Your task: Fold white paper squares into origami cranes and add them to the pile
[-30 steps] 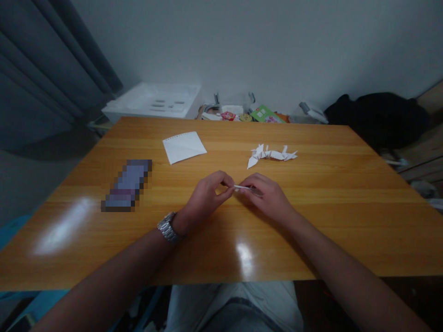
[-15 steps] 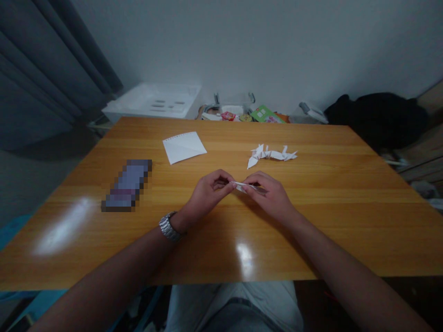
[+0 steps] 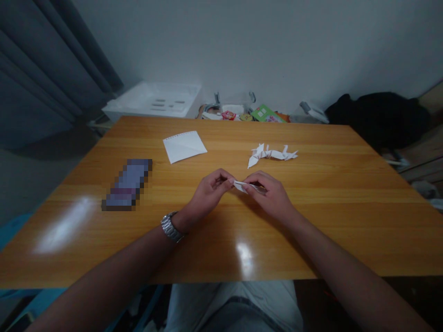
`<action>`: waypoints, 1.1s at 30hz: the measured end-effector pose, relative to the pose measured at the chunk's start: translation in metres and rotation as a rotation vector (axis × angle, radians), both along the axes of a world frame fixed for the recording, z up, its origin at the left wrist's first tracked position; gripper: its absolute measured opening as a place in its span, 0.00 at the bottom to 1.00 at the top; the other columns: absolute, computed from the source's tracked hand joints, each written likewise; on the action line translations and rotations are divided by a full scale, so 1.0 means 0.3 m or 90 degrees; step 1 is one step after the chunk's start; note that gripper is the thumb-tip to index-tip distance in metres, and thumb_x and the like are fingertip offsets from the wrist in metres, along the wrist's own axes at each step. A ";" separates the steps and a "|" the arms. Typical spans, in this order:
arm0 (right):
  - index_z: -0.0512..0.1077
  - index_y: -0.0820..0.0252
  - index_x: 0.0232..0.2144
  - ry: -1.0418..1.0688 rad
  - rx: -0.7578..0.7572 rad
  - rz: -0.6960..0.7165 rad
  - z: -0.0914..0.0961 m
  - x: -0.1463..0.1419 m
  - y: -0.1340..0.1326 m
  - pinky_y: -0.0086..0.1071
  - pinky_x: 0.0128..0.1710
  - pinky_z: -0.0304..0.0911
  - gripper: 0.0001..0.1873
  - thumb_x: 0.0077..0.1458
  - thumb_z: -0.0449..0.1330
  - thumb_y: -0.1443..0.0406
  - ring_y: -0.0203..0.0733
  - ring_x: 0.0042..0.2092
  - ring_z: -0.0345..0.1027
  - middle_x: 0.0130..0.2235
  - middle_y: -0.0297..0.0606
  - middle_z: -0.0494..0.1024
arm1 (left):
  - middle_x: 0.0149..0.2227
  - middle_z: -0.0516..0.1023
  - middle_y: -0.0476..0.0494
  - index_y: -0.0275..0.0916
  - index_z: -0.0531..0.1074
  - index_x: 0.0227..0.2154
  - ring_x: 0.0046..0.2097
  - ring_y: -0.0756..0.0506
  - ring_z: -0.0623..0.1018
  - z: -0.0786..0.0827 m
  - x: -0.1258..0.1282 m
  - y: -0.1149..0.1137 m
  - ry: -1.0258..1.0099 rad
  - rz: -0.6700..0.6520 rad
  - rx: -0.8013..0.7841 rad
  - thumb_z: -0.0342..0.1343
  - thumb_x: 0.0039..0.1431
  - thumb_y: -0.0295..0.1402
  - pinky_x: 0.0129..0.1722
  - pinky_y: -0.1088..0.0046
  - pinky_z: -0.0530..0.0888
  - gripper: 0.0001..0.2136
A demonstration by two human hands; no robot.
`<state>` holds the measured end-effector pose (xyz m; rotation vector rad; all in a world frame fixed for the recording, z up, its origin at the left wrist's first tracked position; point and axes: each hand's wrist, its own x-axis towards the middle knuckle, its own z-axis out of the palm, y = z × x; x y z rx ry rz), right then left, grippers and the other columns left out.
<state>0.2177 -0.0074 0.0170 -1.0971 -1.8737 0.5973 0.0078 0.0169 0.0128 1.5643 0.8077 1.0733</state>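
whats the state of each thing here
left hand: pinching folded paper strip
right hand: pinching the strip's other end
metal wristwatch: fastened on left wrist
paper sheet: lying flat
origami figure: folded, lying down
pixelated object: too blurred to tell

A room in a home, by the look of it: a wood-grain table [image 3: 242, 249] stands before a plain white wall [image 3: 263, 46], a long dark curtain [image 3: 44, 69] hangs at the left, and a white plastic tray [image 3: 152, 102], small packets [image 3: 228, 115] and a dark soft bundle [image 3: 377, 120] sit beyond the table's far edge
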 end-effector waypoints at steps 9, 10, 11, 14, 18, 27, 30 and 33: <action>0.75 0.55 0.36 0.009 -0.009 0.007 -0.005 -0.005 0.000 0.35 0.40 0.65 0.05 0.64 0.62 0.62 0.41 0.39 0.72 0.37 0.36 0.78 | 0.37 0.80 0.44 0.37 0.73 0.37 0.40 0.48 0.79 -0.002 0.004 -0.008 0.072 0.018 0.029 0.62 0.62 0.39 0.43 0.71 0.76 0.10; 0.75 0.55 0.37 0.011 -0.008 0.012 -0.005 -0.006 0.000 0.35 0.41 0.65 0.04 0.64 0.62 0.62 0.41 0.39 0.72 0.37 0.36 0.78 | 0.38 0.80 0.44 0.37 0.73 0.38 0.40 0.48 0.80 -0.006 0.005 -0.008 0.071 0.016 0.033 0.63 0.61 0.38 0.43 0.71 0.76 0.10; 0.75 0.55 0.37 0.011 -0.008 0.017 -0.006 -0.006 -0.001 0.35 0.41 0.65 0.05 0.64 0.62 0.62 0.41 0.39 0.72 0.37 0.36 0.78 | 0.37 0.80 0.44 0.38 0.74 0.37 0.40 0.48 0.80 -0.009 0.005 -0.008 0.073 0.016 0.041 0.63 0.61 0.38 0.43 0.72 0.76 0.09; 0.75 0.55 0.37 0.006 -0.006 0.025 -0.004 -0.006 -0.002 0.35 0.40 0.64 0.05 0.65 0.61 0.61 0.41 0.39 0.71 0.37 0.36 0.78 | 0.35 0.80 0.46 0.37 0.74 0.36 0.38 0.49 0.79 -0.011 0.003 -0.007 0.089 0.024 0.058 0.62 0.63 0.38 0.41 0.73 0.76 0.09; 0.75 0.55 0.36 0.014 -0.014 0.029 0.002 -0.007 -0.003 0.35 0.40 0.64 0.06 0.65 0.61 0.61 0.40 0.39 0.71 0.36 0.36 0.78 | 0.34 0.80 0.45 0.37 0.75 0.35 0.37 0.49 0.79 0.000 0.000 -0.008 0.078 0.024 0.045 0.62 0.62 0.39 0.38 0.74 0.75 0.10; 0.76 0.55 0.35 0.007 -0.048 0.010 0.005 -0.008 -0.006 0.36 0.40 0.65 0.09 0.65 0.61 0.58 0.42 0.38 0.72 0.36 0.37 0.79 | 0.34 0.81 0.44 0.37 0.76 0.33 0.36 0.47 0.78 0.015 -0.007 -0.010 0.118 0.045 0.038 0.63 0.61 0.41 0.37 0.72 0.75 0.11; 0.78 0.55 0.38 0.003 -0.061 0.007 0.003 -0.004 -0.004 0.36 0.40 0.65 0.08 0.64 0.62 0.58 0.42 0.39 0.73 0.38 0.38 0.80 | 0.33 0.81 0.45 0.37 0.75 0.33 0.34 0.48 0.78 0.008 -0.009 -0.005 0.107 0.067 0.025 0.62 0.61 0.40 0.36 0.73 0.74 0.10; 0.78 0.56 0.38 0.002 -0.077 -0.002 0.001 0.000 -0.001 0.36 0.40 0.65 0.08 0.63 0.62 0.59 0.43 0.39 0.73 0.38 0.38 0.80 | 0.33 0.80 0.45 0.38 0.74 0.33 0.33 0.48 0.77 0.002 -0.012 0.000 0.095 0.095 0.022 0.62 0.61 0.40 0.35 0.73 0.74 0.10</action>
